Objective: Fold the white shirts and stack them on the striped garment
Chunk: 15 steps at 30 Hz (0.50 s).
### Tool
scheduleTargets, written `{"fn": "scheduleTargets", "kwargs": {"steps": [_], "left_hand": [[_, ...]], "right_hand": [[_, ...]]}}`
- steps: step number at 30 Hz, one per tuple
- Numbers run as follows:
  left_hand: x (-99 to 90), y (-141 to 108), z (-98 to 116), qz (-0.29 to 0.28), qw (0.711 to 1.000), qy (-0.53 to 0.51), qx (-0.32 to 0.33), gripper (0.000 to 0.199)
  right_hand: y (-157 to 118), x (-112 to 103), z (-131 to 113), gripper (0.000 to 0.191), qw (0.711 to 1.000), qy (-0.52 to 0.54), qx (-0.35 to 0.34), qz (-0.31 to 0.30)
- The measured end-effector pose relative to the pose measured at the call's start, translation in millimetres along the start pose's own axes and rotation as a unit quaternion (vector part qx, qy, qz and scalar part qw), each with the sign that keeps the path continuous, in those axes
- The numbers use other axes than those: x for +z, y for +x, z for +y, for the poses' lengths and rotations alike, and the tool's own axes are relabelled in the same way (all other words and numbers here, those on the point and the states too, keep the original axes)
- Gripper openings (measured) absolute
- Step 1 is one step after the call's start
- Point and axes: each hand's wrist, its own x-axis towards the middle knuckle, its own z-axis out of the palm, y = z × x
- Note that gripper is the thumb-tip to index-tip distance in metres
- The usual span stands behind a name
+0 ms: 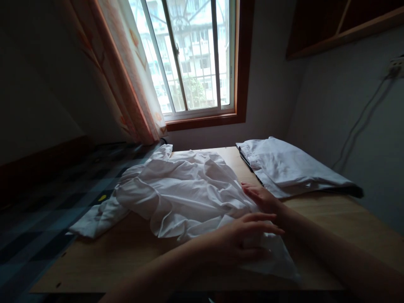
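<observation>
While the left hand (246, 235) reaches across the near right part of the wooden board (126, 261), its fingers are loosely spread, nothing visibly gripped! And the right hand (260, 198), towards the board's right side, has its fingers extended and slightly parted at the cloth's edge; no pinch to be seen, and how firmly it presses, I can't tell. What they're at is the white garment (189, 185), rumpled across the board's middle, one sleeve-like end (97, 219) running out over its left edge towards the checked cloth (72, 198). Light stuff, by the look of it: thin, soft, limp, hardly fragile, but quick to crease and slide. Best hold? Flat fingertips at two far-apart edges or seams, because a grab mid-heap would just bunch it. And at the board's far right, folded white clothing (284, 164) lies much flatter.
</observation>
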Motion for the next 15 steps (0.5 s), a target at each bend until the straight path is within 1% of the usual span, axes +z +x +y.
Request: {"fn": "scheduleTargets", "kwargs": {"steps": [1, 2, 3, 4, 6, 7, 8, 9, 10, 11, 12, 13, 15], "left_hand": [[-1.2, -0.2, 3.6, -0.011, 1.0, -0.003, 0.007, 0.049], [-3.1, 0.1, 5.9, -0.007, 1.0, -0.002, 0.016, 0.048], [-6.0, 0.8, 6.2, 0.011, 1.0, 0.004, 0.026, 0.044], [-10.3, 1.4, 4.3, 0.042, 0.998, 0.016, 0.032, 0.038], [-23.1, 1.4, -7.2, 0.134, 0.988, 0.067, 0.02, 0.027], [-31.3, 0.0, -16.7, 0.192, 0.976, 0.107, -0.005, 0.024], [-40.1, -2.6, -28.2, 0.248, 0.955, 0.158, -0.039, 0.021], [-49.1, -6.2, -41.1, 0.297, 0.928, 0.207, -0.084, 0.021], [-57.4, -10.5, -54.6, 0.335, 0.902, 0.239, -0.133, 0.021], [-64.6, -15.0, -68.0, 0.354, 0.883, 0.249, -0.18, 0.024], [-70.2, -19.2, -80.5, 0.361, 0.875, 0.239, -0.219, 0.029], [-74.0, -22.6, -91.4, 0.363, 0.871, 0.213, -0.256, 0.035], [-76.3, -25.4, -107.3, 0.341, 0.878, 0.143, -0.303, 0.044]], "right_hand": [[-0.9, -0.3, -1.6, 0.047, 1.0, 0.002, 0.003, -0.007], [-2.0, -0.6, -3.1, 0.04, 1.0, 0.005, 0.005, -0.011], [-3.1, -0.8, -4.7, 0.035, 1.0, 0.008, 0.007, -0.009], [-4.1, -1.1, -6.1, 0.031, 1.0, 0.01, 0.013, -0.001], [-5.2, -2.2, -8.0, 0.027, 0.999, 0.015, 0.034, 0.023], [-5.2, -3.1, -8.5, 0.027, 0.998, 0.019, 0.048, 0.032], [-5.1, -4.2, -8.5, 0.028, 0.997, 0.027, 0.063, 0.04], [-4.8, -5.3, -8.2, 0.03, 0.995, 0.042, 0.076, 0.047], [-4.6, -6.2, -7.7, 0.032, 0.993, 0.064, 0.087, 0.054], [-4.6, -6.9, -7.3, 0.035, 0.989, 0.093, 0.095, 0.059], [-4.8, -7.0, -7.3, 0.039, 0.985, 0.127, 0.102, 0.06], [-5.4, -6.6, -8.1, 0.043, 0.979, 0.165, 0.108, 0.056], [-7.5, -4.1, -12.8, 0.049, 0.962, 0.243, 0.118, 0.03]]}}
